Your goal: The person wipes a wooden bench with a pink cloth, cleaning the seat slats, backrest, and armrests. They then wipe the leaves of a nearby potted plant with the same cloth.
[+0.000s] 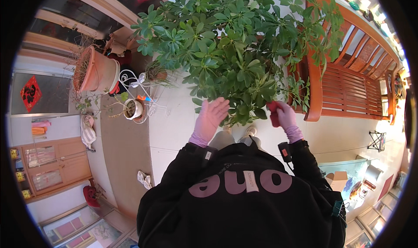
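Note:
A large leafy umbrella plant (225, 52) stands before me, its green leaves spreading over the floor. My left hand (210, 119), in a thin pink glove, is held palm up with the fingers extended at the plant's near edge; nothing lies in it. On the other side, my right hand (286, 120), gloved alike, grips a folded red cloth (273, 114) close beside the lower leaves. Whether any leaf touches either hand cannot be told.
A slatted wooden bench (352, 91) stands to the right. At left are a large clay-coloured pot (99, 73), a white curled metal stand (143, 84) and a small white pot (134, 109). A glass table (346, 169) with a cardboard box (338, 179) is at lower right.

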`<state>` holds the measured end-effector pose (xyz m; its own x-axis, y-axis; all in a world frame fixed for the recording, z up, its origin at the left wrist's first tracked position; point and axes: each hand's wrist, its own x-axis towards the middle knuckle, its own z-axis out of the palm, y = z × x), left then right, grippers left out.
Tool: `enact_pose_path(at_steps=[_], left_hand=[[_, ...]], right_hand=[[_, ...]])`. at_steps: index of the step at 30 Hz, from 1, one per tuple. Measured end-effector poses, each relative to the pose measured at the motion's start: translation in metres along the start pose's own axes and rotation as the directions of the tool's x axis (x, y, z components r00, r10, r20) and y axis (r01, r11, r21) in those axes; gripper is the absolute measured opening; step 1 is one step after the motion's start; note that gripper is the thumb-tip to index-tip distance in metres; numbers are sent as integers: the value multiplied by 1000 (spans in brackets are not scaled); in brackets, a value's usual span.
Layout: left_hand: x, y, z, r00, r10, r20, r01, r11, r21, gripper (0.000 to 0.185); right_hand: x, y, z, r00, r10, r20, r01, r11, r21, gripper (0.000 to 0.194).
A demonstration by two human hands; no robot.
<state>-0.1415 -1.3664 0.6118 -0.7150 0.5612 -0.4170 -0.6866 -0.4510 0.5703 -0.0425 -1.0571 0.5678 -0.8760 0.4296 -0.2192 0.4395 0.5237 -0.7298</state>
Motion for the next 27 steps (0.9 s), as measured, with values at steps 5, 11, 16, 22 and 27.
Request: enact_pose_path(at_steps=[5,11,16,22,27], left_hand=[[-23,34,-74,791,302,-532,-243,953,181,60],[24,2,-103,817,-217,-534,58,953,-297,88],[45,1,-91,955,-243,-168,145,881,-450,88],[36,56,-74,902,-418,-103,331,827,-455,98],[41,73,-77,872,-490,21,422,729,-539,104]], right_hand=[[2,5,-40,986,141,-94,-63,820,569,37],[-14,-108,-27,940,-305,-157,341,793,505,36],[-16,-181,24,812,-572,-118,582,778,236,43],[0,-211,117,852,-505,138,523,826,-212,36],[-25,-209,154,842,-494,217,537,807,-247,31]])
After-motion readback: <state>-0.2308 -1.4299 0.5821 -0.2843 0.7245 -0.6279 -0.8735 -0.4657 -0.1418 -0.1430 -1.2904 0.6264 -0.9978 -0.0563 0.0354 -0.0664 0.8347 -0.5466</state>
